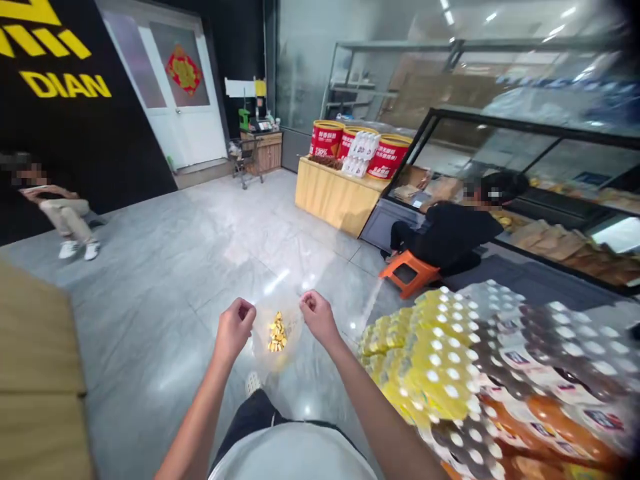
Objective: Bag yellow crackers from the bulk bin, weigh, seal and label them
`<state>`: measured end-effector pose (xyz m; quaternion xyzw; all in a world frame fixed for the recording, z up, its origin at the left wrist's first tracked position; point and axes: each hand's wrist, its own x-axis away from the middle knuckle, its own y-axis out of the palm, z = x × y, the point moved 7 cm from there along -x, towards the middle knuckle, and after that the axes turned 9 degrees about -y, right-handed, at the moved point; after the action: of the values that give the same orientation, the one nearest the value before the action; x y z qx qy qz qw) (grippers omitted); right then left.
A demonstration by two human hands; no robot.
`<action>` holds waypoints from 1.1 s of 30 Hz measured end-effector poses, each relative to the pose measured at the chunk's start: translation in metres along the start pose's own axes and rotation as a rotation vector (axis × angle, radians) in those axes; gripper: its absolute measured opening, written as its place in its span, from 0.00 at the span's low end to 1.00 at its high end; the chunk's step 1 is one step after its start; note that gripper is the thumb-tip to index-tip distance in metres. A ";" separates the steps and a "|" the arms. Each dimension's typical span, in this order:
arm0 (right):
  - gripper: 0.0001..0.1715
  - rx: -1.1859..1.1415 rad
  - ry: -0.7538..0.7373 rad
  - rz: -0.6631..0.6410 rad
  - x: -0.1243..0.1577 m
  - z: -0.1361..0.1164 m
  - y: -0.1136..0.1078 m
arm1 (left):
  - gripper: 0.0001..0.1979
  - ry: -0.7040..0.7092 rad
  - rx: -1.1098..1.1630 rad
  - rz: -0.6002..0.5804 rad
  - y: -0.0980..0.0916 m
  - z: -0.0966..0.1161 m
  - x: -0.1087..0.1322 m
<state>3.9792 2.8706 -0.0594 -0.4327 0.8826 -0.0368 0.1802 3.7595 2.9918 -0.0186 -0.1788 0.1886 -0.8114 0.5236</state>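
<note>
Pinching a clear plastic bag (291, 343) by its top edges, both hands are up here at the centre of the frame! The left hand (235, 327) and the right hand (317, 317) are clenched, fingers curled tight, just apart, with the thin film apparently caught between them. Held that way, the bag hangs open and the yellow chunks (277, 332) settle low inside it, above the grey tile floor (165, 267). Stacked bottle packs (440, 353) crowd the lower right, just beside the right forearm. Further up on the right, a seated worker (450, 233) perches on an orange stool (407, 272) facing a glass display case (525, 153).
</note>
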 end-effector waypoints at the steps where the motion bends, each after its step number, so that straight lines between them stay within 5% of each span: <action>1: 0.05 0.012 0.007 0.034 -0.037 0.003 0.006 | 0.07 0.004 0.016 -0.030 -0.002 0.009 -0.042; 7: 0.06 0.053 0.041 0.131 -0.250 0.027 0.043 | 0.09 0.030 0.046 -0.130 -0.003 0.061 -0.282; 15: 0.08 -0.014 0.020 0.150 -0.534 0.122 0.089 | 0.12 -0.009 0.146 -0.147 0.037 0.081 -0.589; 22: 0.07 -0.030 0.034 0.133 -0.795 0.177 0.113 | 0.15 -0.006 0.198 -0.137 0.056 0.141 -0.843; 33: 0.08 -0.017 0.082 0.175 -1.185 0.306 0.155 | 0.15 0.039 0.239 -0.273 0.132 0.208 -1.266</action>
<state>4.6343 3.9165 -0.0400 -0.3539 0.9238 -0.0310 0.1429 4.4548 4.0783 -0.0209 -0.1235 0.0751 -0.8949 0.4222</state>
